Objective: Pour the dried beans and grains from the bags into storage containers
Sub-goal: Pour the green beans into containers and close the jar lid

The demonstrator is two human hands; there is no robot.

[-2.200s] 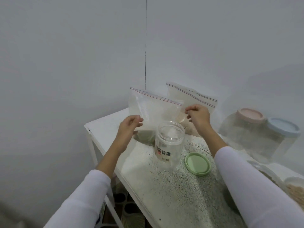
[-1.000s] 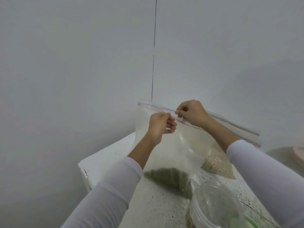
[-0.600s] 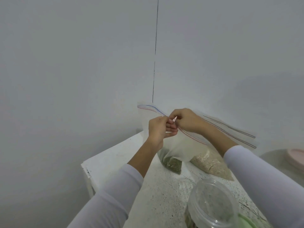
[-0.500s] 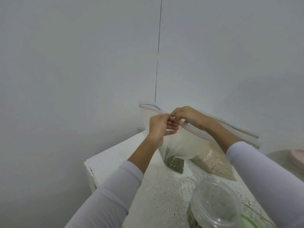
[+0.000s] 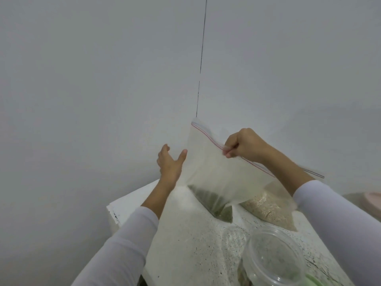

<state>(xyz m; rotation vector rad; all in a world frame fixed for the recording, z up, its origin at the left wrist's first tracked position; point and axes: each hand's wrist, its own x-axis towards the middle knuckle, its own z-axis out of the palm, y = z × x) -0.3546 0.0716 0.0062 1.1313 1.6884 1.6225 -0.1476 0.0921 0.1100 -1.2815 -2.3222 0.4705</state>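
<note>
While the left hand (image 5: 170, 165) hovers released, fingers spread just beside the bag's edge, the zip bag (image 5: 218, 172) of dark green beans hangs over the worktop (image 5: 185, 234), its low corner about touching. To its right, the right hand (image 5: 244, 145) pinches the zip strip. Best, I'd say, to part the seal fully, then steady the bag from below before tipping toward the open jar (image 5: 272, 259). Whether the seal is parted is hard to tell; the jar is cut off below, and the grain bag (image 5: 270, 209) behind is half hidden.
</note>
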